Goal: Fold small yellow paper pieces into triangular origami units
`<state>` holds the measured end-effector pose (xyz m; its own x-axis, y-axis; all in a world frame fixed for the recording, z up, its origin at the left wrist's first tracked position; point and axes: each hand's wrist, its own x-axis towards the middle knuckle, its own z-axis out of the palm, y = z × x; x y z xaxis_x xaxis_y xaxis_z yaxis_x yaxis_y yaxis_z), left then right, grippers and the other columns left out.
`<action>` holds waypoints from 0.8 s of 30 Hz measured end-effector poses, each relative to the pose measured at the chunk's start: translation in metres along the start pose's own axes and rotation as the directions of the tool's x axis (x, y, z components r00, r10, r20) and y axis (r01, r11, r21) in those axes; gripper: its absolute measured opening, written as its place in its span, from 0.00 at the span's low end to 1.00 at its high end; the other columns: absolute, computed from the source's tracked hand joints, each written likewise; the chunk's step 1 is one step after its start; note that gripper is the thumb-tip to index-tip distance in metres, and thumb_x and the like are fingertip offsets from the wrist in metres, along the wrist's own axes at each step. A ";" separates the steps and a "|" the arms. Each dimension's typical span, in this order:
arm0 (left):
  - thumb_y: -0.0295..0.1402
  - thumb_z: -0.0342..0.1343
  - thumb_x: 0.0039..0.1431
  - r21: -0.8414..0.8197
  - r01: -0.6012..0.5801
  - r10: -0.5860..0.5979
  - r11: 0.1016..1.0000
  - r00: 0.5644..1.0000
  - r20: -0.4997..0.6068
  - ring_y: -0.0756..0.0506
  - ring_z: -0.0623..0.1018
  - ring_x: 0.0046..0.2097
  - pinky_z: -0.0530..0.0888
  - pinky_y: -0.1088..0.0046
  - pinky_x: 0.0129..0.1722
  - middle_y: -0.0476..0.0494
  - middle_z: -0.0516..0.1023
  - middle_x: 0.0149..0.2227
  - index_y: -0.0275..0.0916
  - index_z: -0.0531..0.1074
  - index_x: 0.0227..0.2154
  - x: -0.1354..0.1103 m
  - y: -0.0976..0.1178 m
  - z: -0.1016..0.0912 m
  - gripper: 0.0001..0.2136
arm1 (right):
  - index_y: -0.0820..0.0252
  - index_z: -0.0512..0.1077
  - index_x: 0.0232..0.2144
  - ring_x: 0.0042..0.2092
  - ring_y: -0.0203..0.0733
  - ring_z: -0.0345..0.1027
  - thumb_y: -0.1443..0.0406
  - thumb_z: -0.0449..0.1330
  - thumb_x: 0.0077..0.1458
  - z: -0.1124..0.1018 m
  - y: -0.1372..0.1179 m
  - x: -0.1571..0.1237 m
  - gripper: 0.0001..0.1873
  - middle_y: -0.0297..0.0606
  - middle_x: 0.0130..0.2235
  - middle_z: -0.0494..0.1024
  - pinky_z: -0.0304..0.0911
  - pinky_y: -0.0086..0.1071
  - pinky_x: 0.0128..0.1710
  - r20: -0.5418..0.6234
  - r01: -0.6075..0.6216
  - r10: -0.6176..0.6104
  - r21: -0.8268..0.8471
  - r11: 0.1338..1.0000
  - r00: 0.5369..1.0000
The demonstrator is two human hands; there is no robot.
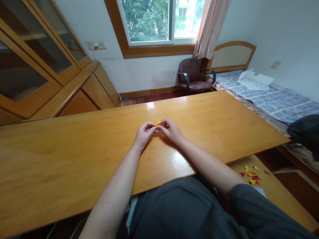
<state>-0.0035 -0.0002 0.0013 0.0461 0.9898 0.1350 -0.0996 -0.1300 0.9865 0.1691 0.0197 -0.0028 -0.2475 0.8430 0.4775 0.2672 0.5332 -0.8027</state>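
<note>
A small folded yellow paper piece (158, 124) is pinched between both hands just above the middle of a long wooden table (74, 149). My left hand (145, 132) has its fingertips closed on the paper's left end. My right hand (171, 129) is closed on its right end. Both forearms stretch over the table's near edge. Most of the paper is hidden by the fingers.
Several small red and yellow folded paper pieces (251, 174) lie on a lower wooden surface at the right. A bed (274, 96) with a dark bag (306, 132) runs along the right wall. An office chair (193, 74) stands under the window, wooden cabinets (50, 66) at the left.
</note>
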 end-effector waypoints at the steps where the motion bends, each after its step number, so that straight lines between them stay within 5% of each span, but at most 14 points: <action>1: 0.40 0.66 0.48 0.011 -0.004 0.004 1.000 1.000 0.006 0.47 0.80 0.34 0.75 0.68 0.42 0.47 0.78 0.33 0.37 0.72 0.34 0.000 0.000 0.000 0.15 | 0.59 0.69 0.37 0.36 0.37 0.71 0.60 0.60 0.57 0.000 0.001 0.000 0.08 0.36 0.36 0.75 0.68 0.32 0.37 0.007 -0.011 0.011 0.012 1.000 1.000; 12: 0.42 0.65 0.50 0.034 -0.014 0.014 0.999 1.000 -0.014 0.47 0.79 0.33 0.75 0.70 0.39 0.47 0.79 0.30 0.37 0.71 0.32 0.001 0.000 -0.001 0.14 | 0.59 0.68 0.41 0.37 0.38 0.73 0.57 0.62 0.55 -0.002 0.001 -0.001 0.15 0.38 0.39 0.77 0.69 0.32 0.37 0.077 -0.084 0.070 0.195 0.977 0.995; 24: 0.38 0.63 0.52 -0.058 0.036 -0.033 0.998 0.998 0.055 0.50 0.78 0.32 0.75 0.72 0.35 0.48 0.77 0.36 0.39 0.69 0.43 0.002 -0.004 -0.002 0.17 | 0.59 0.72 0.34 0.37 0.37 0.70 0.62 0.59 0.57 -0.009 -0.005 0.001 0.06 0.36 0.35 0.75 0.66 0.31 0.37 0.081 0.002 -0.012 0.124 0.992 0.997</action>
<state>-0.0049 0.0021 -0.0022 0.1038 0.9888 0.1072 -0.1550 -0.0903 0.9838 0.1755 0.0185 0.0050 -0.3252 0.8282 0.4564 0.1495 0.5216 -0.8400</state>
